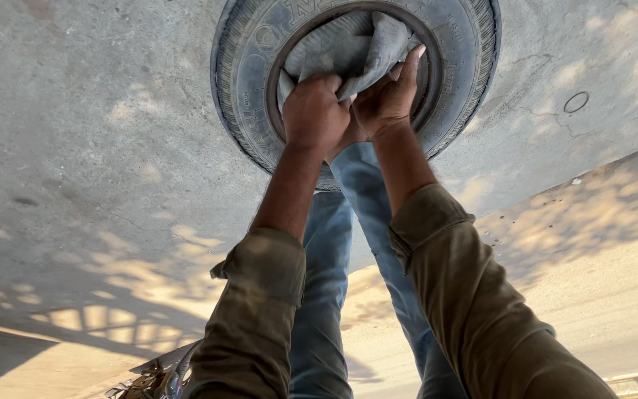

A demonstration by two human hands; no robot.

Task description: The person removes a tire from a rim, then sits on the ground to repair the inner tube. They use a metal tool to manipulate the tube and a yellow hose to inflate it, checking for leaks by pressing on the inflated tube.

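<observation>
Here both hands meet inside the opening of a tyre (pixel 245 111) that lies flat on the concrete ground (pixel 90 148) at the far end of the scene. The left hand (pixel 313 111) is curled into a tight fist, knuckles turned toward the camera, and it is closed around a fold of the grey inner tube (pixel 341 48) that is bunched up in the middle of the tyre. The right hand (pixel 389 96) sits just beside it, touching it at the near side; its fingers are partly bent and stretched toward the far edge, pressing on and gripping the same grey rubber, with one fingertip reaching close to the tyre's inner edge on the right.

The inner tube lies directly beyond and under the hands, crumpled, filling most of the far half of the tyre's hole. The tyre's tread and sidewall ring the hands on the left, far and right sides.

Both forearms run from the near edge up to the tyre, with olive-green sleeves (pixel 260 295) rolled back to just below the elbow. Between the arms show the person's legs in blue jeans (pixel 334 244). Dappled shadow and sunlit patches fall across the ground on the near left and on the right. A small round ring mark (pixel 576 102) lies on the ground well to the right of the tyre.
</observation>
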